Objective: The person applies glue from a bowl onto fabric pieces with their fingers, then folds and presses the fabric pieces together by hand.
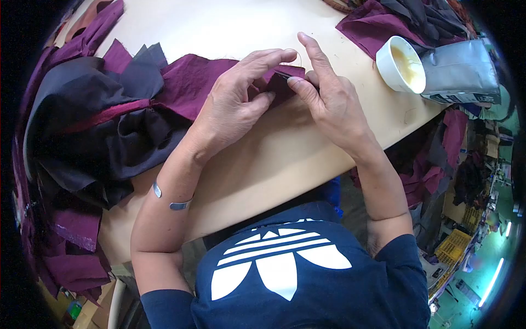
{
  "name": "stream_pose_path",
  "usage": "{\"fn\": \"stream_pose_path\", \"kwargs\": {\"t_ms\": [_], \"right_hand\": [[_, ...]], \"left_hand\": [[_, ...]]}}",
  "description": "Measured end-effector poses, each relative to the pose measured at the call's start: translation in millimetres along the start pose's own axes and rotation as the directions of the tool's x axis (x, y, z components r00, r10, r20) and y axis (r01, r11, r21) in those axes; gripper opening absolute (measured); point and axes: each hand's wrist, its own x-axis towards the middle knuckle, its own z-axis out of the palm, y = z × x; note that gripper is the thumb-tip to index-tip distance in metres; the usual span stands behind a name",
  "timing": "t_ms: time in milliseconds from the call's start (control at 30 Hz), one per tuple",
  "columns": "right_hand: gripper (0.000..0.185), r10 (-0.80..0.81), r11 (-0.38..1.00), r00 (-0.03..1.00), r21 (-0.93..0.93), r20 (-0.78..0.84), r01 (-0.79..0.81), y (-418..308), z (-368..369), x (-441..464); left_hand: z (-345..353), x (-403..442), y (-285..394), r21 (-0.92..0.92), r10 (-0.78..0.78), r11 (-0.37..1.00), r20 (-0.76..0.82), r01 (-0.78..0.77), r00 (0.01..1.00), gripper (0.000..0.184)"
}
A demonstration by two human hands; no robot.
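A maroon cloth (192, 82) stretches across the light table from a dark pile to both of my hands. My left hand (233, 98) has its lower fingers curled on the cloth's end, while its index finger and thumb are spread apart. Beside it, my right hand (331, 93) presses its thumb against its curled fingers at the cloth's corner, with the index finger pointing up. A slim dark tool (282, 75) shows at the right thumb tip; its kind is unclear. A fine thread (293, 50) seems to loop near the left index fingertip.
Black and maroon fabric (126, 137) is heaped on the left of the table (263, 148). A white bowl (387, 68) with a yellowish paste stands at the right, touching a silver bag (460, 68). More cloth (378, 24) lies at the back right. Yellow crates (453, 245) stand lower right.
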Motion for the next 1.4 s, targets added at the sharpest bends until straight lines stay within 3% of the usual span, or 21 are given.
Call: {"fn": "stream_pose_path", "kwargs": {"t_ms": [100,200,333,367,500,533,600,700,733,833,867,900,967,1033,1100,1200,1333,1400], "right_hand": [[0.062,-0.045,0.996,0.998,-0.083,-0.046,0.041,4,-9,-1],[0.059,0.105,0.992,0.99,0.077,-0.096,-0.097,3,-41,-13],[0.059,0.208,0.964,0.978,0.171,-0.02,-0.202,40,-93,-45],[0.058,0.257,0.939,0.966,0.228,0.032,-0.257,43,-107,-58],[0.067,0.438,0.897,0.883,-0.029,0.168,-0.44,63,-162,-101],[0.069,0.424,0.906,0.894,-0.083,0.147,-0.416,71,-173,-114],[0.071,0.392,0.91,0.913,-0.192,0.11,-0.367,88,-189,-141],[0.071,0.606,0.566,0.785,-0.625,-0.126,-0.537,88,-205,-164],[0.063,0.69,0.43,0.693,-0.653,-0.209,-0.624,78,-206,-164],[0.055,0.632,0.522,0.736,-0.57,-0.24,-0.634,78,-204,-165],[0.049,0.469,0.646,0.85,-0.563,-0.238,-0.515,76,-196,-166],[0.052,0.52,0.689,0.838,-0.498,-0.167,-0.527,64,-190,-154],[0.057,0.275,0.88,0.96,-0.387,-0.062,-0.277,69,-167,-141],[0.06,0.246,0.953,0.969,-0.194,0.038,-0.234,54,-136,-110],[0.056,-0.039,0.959,0.999,-0.28,-0.003,0.037,52,-100,-82],[0.062,0.122,0.864,0.991,-0.498,0.058,-0.078,35,-62,-43],[0.064,0.034,0.78,0.999,-0.624,-0.038,-0.05,47,-45,-22],[0.06,-0.131,0.771,0.991,-0.63,-0.019,0.09,33,-43,-17]], "left_hand": [[0,0,-1,0.032,0.027,0.999,-0.022,-0.027,0.999,0.056],[4,-1,5,0.04,-0.007,0.999,-0.088,0.011,0.996,0.052],[17,-3,12,0.45,0.304,0.863,-0.099,-0.23,0.947,0.048],[25,-5,16,0.474,0.346,0.833,-0.047,-0.284,0.937,0.047],[67,-21,36,0.513,0.412,0.72,0.226,-0.468,0.883,0.039],[79,-27,37,0.524,0.441,0.669,0.291,-0.527,0.849,0.035],[94,-38,42,0.441,0.4,0.699,0.411,-0.563,0.819,0.039],[106,-50,47,0.448,0.365,0.617,0.565,-0.647,0.74,0.042],[109,-52,47,0.451,0.368,0.572,0.606,-0.685,0.706,0.042],[110,-53,51,0.341,0.212,0.654,0.774,-0.675,0.597,0.043],[108,-51,49,0.33,0.29,0.657,0.72,-0.678,0.631,0.042],[109,-50,49,0.34,0.325,0.659,0.676,-0.671,0.661,0.041],[106,-49,48,0.366,0.388,0.661,0.58,-0.655,0.716,0.04],[87,-44,58,0.436,0.304,0.653,0.598,-0.619,0.742,0.036],[67,-37,63,0.544,0.276,0.6,0.547,-0.586,0.79,0.035],[27,-35,61,0.767,0.243,0.439,0.4,-0.468,0.884,0.029],[-26,-51,56,0.93,0.191,0.31,0.141,-0.196,0.971,0.036],[-46,-58,52,0.964,0.156,0.247,0.063,-0.101,0.986,0.044]]}}
